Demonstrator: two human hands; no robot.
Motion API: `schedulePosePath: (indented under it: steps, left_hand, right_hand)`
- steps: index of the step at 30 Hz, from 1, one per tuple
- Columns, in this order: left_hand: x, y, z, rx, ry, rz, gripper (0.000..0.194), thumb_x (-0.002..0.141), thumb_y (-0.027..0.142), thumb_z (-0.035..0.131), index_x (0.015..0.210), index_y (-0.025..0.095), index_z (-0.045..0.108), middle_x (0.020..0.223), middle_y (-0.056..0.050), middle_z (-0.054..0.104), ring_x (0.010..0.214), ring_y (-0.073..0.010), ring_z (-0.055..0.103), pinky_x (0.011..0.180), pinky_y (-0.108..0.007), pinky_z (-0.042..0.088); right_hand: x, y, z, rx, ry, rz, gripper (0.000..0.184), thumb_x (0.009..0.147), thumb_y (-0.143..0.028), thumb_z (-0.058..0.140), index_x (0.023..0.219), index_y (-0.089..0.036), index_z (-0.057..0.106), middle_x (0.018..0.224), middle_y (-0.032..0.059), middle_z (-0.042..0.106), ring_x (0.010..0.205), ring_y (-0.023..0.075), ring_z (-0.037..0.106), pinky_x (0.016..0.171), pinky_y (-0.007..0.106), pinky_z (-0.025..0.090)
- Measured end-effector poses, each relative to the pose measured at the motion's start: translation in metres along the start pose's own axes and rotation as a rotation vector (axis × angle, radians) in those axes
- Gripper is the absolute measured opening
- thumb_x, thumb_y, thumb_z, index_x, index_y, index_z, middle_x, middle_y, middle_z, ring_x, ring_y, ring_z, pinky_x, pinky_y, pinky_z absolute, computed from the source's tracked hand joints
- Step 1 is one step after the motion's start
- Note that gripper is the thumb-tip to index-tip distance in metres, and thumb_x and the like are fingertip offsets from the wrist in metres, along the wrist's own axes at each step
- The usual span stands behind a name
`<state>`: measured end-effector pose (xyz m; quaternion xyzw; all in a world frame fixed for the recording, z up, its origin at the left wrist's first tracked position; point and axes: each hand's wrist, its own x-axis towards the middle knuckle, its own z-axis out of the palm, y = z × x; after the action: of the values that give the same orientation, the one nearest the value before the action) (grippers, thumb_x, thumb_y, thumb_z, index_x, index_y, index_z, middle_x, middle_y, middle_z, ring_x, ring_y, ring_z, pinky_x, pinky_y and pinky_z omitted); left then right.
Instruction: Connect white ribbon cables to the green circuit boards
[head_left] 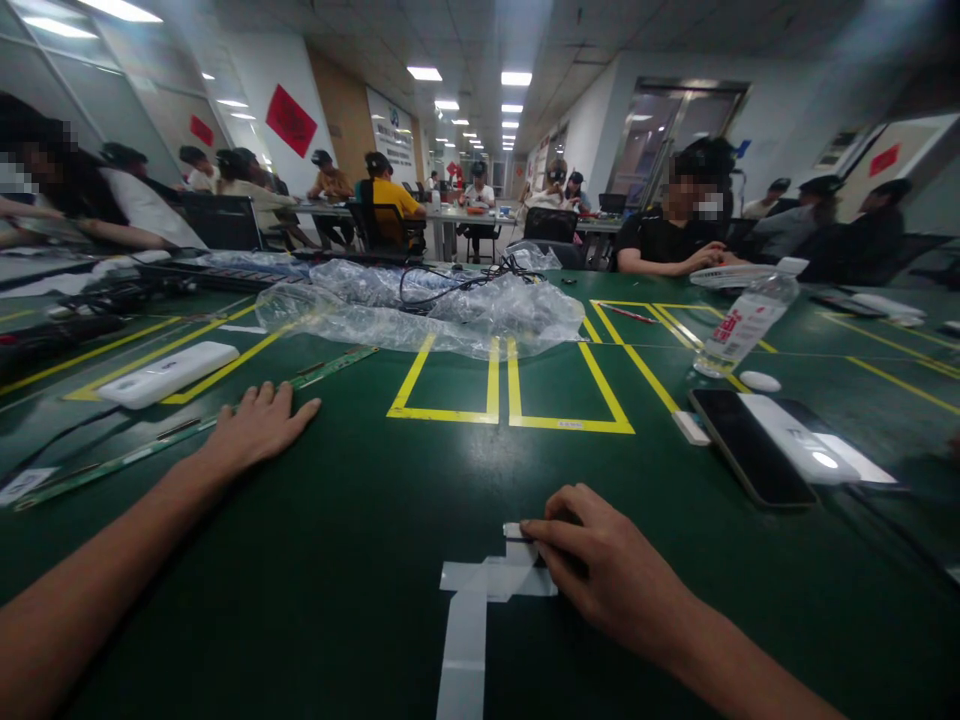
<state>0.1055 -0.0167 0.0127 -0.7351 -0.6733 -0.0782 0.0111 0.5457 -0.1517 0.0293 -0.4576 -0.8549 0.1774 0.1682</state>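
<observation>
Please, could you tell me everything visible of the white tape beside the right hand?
The white tape looks thin and pale, in several overlapping strips on the green table. One long strip runs to the picture's bottom edge; a shorter crosspiece lies across its far end, and a small piece reaches beyond. The right hand touches that small piece; whether it pinches or presses is unclear.
</observation>
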Motion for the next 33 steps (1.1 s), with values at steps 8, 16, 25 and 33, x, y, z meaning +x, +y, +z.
schedulePosePath:
  steps: [8,16,25,33]
  left_hand:
    - [-0.046,0.138,0.014,-0.014,-0.149,0.302,0.072,0.097,0.062,0.031,0.154,0.018,0.027,0.160,-0.011,0.019,0.147,-0.0312,0.020,0.119,-0.052,0.018]
    - [-0.112,0.209,0.008,-0.116,-0.154,0.670,0.070,0.098,0.058,0.034,0.156,0.020,0.022,0.160,-0.012,0.020,0.147,-0.0295,0.023,0.117,-0.053,0.024]
    - [-0.093,0.203,0.014,-0.260,-0.038,0.648,0.041,0.094,0.028,0.056,0.135,0.027,0.053,0.144,-0.003,0.052,0.132,-0.0262,0.045,0.106,-0.050,0.040]
    - [-0.080,0.215,0.011,-0.382,-0.048,0.675,0.028,0.089,0.021,0.064,0.117,0.025,0.062,0.125,-0.003,0.060,0.110,-0.0250,0.053,0.088,-0.045,0.047]
  right_hand:
    - [0.002,-0.005,-0.001,-0.050,-0.020,-0.003,0.034,0.092,-0.020,0.054,0.122,-0.031,0.065,0.102,0.0067,0.055,0.089,0.0209,0.052,0.070,0.035,0.045]
    - [0.003,-0.009,0.008,-0.095,0.011,-0.019,0.025,0.095,-0.023,0.052,0.116,-0.026,0.066,0.104,0.0073,0.056,0.093,0.0225,0.050,0.077,0.039,0.043]
    - [0.003,-0.008,0.005,-0.081,0.025,-0.035,0.018,0.095,-0.020,0.053,0.105,-0.024,0.068,0.101,0.0060,0.059,0.092,0.0216,0.051,0.078,0.039,0.044]
    - [0.005,0.006,-0.010,-0.021,0.001,0.069,0.034,0.085,-0.024,0.066,0.119,-0.026,0.062,0.112,0.0071,0.057,0.102,0.0237,0.054,0.083,0.041,0.048]
